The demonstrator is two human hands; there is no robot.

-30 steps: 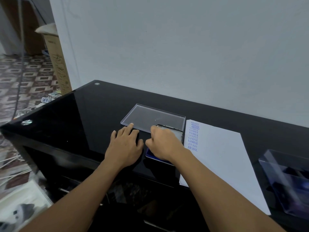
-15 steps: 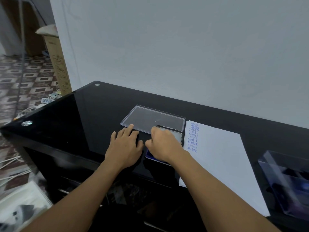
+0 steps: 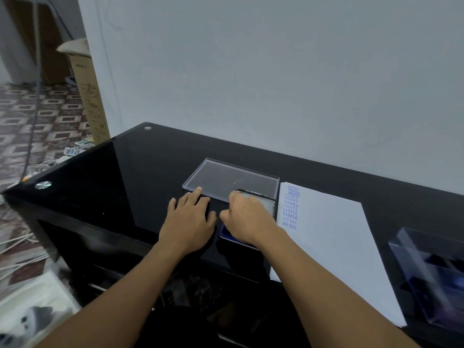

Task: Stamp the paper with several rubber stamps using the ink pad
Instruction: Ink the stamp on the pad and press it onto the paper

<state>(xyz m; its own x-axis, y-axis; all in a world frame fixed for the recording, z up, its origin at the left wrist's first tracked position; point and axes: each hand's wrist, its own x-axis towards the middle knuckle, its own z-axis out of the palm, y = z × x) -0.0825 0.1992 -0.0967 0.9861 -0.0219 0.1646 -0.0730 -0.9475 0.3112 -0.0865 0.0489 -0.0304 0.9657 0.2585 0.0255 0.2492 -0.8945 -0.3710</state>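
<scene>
Head view. Paper (image 3: 331,247) lies just right of the ink pad (image 3: 227,232). A column of blue prints (image 3: 291,207) runs down the sheet's edge nearest the pad: AMENDED, SAMPLE, AIR MAIL. The rest of the sheet is bare, so I judge the task part done, with more stamping left.

Right hand (image 3: 247,217) is clenched over the pad, probably inking. No stamp shows under it, so I cannot tell what it grasps. Left hand (image 3: 188,222) lies flat and released on the counter (image 3: 150,172), left of the pad.

Clear box (image 3: 431,272), well right of the pad, is cut off by the frame and its contents are murky.
</scene>
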